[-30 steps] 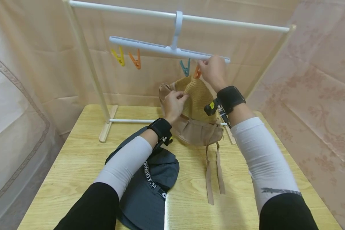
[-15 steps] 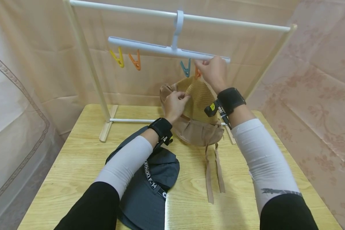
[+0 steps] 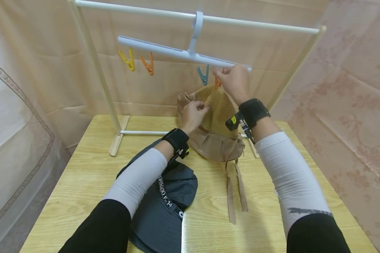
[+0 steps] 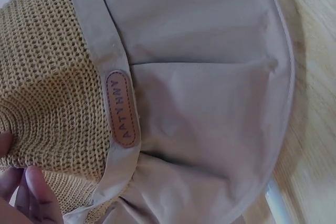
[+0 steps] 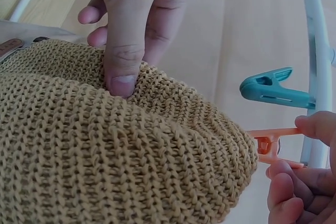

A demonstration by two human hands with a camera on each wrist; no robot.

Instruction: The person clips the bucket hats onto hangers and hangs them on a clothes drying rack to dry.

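Head view: my right hand [image 3: 232, 82] pinches the orange plastic clothespin [image 3: 217, 83] under the white plastic hanger bar [image 3: 177, 53]. My left hand [image 3: 193, 114] has nudged the tan knitted straw sun hat [image 3: 216, 105] higher, toward twelve o'clock, crown now meeting the peg.

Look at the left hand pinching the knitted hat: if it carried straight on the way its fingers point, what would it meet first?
The left hand points up and to the right. Past the straw hat it pinches, the orange clip held by the right hand probably comes first, though depth is unclear.
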